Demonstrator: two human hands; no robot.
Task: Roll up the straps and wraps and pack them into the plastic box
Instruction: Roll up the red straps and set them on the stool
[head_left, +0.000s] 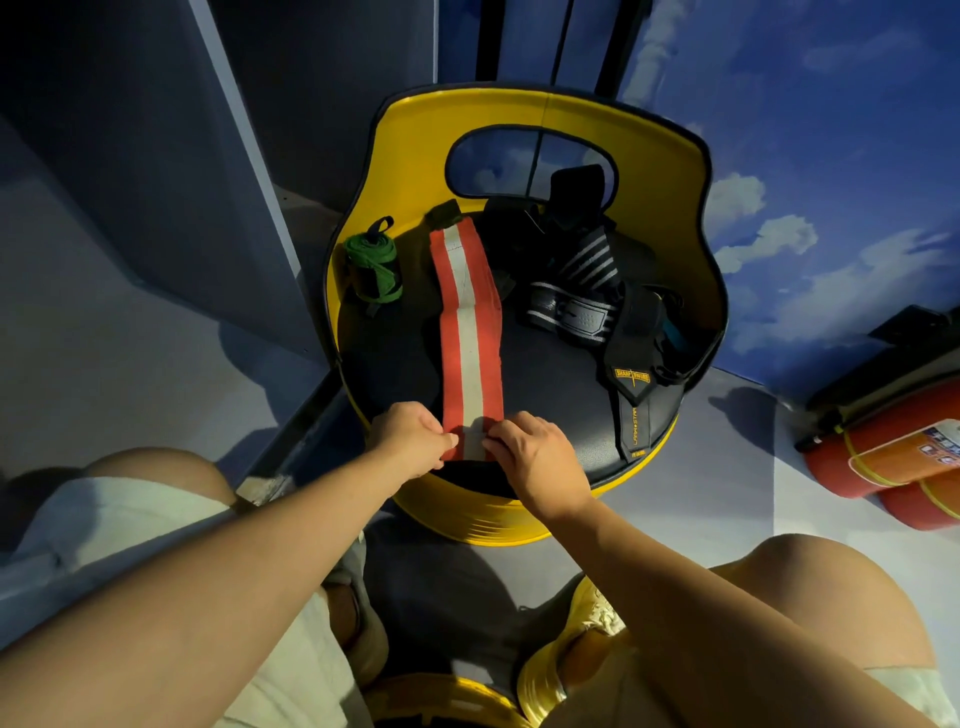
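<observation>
A long red wrap with a white middle stripe (466, 332) lies flat along the black seat of a yellow chair (540, 374). My left hand (410, 436) and my right hand (530, 457) pinch its near end at the seat's front edge, one on each side. A rolled green wrap (375, 267) stands at the seat's back left. A tangled heap of black and grey-striped wraps (582, 275) fills the back right. A black strap with yellow lettering (634, 400) hangs over the front right edge. No plastic box is in view.
The chair's yellow backrest (540, 119) with a cut-out rises behind the seat. Red fire extinguishers (893, 457) lie on the floor at the right. A grey partition (156, 208) stands to the left. My knees and yellow shoes (571, 649) are below.
</observation>
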